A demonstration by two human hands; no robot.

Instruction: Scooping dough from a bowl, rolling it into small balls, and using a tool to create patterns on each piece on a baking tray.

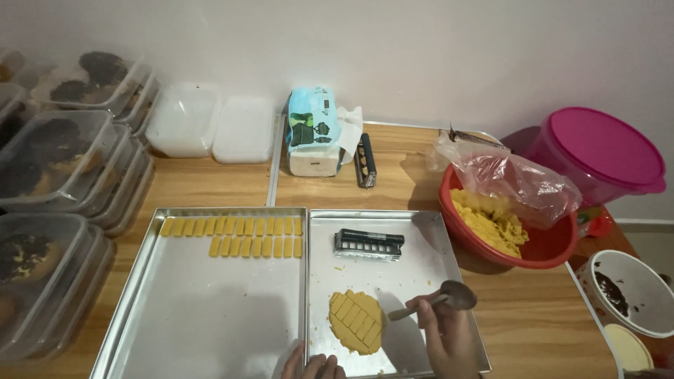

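While a metal spoon (449, 296) is gripped in the right hand (446, 333), fingers closed around its handle, its bowl is held just right of a flattened patch of yellow dough (357, 321) scored into small bars. The dough lies near the front edge of the right tray (421, 238), 1 of 2 metal trays set side by side on the wooden table (203, 184). The left hand (314, 366) is seen only partly at the near edge, fingers curled at the seam between the trays; whether anything is clamped in it cannot be told. A black grid cutter (368, 243) rests farther back on the right tray. On the left tray (203, 316), 2 rows of cut dough bars (242, 236) are lined along the far edge. To the right, a red bowl (540, 249) of yellow dough is partly covered by a clear plastic bag (516, 179), with a pink lidded tub (597, 154) behind it. Stacked clear containers (63, 175) of dark baked pieces are ranged along the left, and a tissue pack (314, 133) stands at the far wall.
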